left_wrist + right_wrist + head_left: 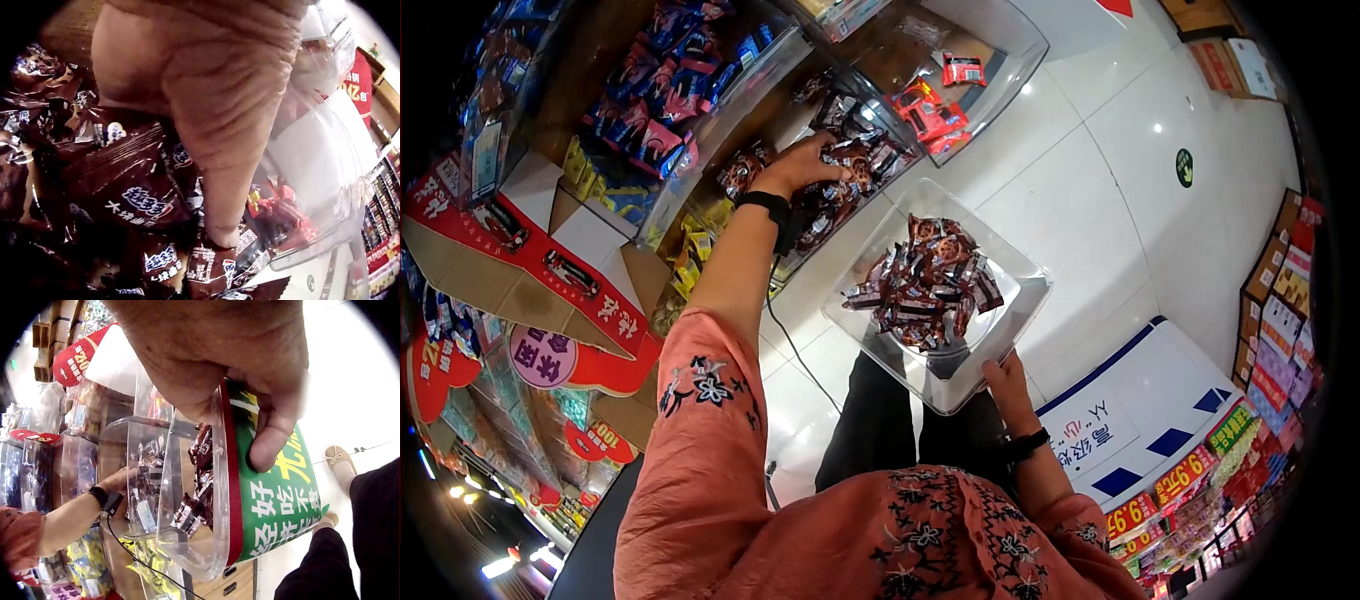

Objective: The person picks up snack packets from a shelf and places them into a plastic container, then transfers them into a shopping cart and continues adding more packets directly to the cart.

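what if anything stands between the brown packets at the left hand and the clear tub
The bin's clear front wall stands between the brown packets at the left hand and the tub in the right hand. Nothing visible covers the tub's open top.

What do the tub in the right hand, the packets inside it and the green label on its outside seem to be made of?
Tub: likely clear, glossy rigid plastic; it is see-through with bright edge glints.
Brown packets: probably thin, shiny plastic film, perhaps metallised, judging by creases and sharp highlights.
Green label: smooth printed paper or film; I can't tell which.
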Demonstrator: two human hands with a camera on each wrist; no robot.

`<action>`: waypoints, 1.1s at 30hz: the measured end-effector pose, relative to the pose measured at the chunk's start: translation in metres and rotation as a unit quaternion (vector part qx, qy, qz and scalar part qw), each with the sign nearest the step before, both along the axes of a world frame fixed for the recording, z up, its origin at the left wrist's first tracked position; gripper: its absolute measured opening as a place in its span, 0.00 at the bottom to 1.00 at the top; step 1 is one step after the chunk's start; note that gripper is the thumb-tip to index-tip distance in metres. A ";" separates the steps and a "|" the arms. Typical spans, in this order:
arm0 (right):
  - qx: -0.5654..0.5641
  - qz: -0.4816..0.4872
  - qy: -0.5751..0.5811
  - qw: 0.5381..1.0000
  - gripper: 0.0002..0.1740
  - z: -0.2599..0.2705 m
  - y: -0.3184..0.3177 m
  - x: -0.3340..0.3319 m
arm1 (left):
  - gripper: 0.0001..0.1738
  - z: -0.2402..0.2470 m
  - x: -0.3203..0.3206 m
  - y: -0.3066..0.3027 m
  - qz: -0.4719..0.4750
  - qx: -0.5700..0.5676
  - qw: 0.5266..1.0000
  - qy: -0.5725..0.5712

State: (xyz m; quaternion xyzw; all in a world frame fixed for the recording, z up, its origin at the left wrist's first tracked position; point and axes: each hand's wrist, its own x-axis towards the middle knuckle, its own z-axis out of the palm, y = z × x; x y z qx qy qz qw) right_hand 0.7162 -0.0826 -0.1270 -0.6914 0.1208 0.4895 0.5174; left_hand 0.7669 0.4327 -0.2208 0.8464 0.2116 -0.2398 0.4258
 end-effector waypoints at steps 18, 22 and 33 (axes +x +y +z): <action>0.019 -0.011 -0.010 1.000 0.30 -0.021 -0.012 -0.008 | 0.18 0.133 -0.032 -0.045 0.261 -0.100 0.940 -0.196; 0.013 -0.012 0.008 1.000 0.25 -0.004 0.001 0.000 | 0.22 0.129 -0.047 -0.124 0.180 -0.231 0.949 -0.117; 0.017 -0.020 0.008 1.000 0.24 -0.004 -0.006 0.000 | 0.36 0.074 0.012 -0.045 0.177 0.217 0.937 -0.209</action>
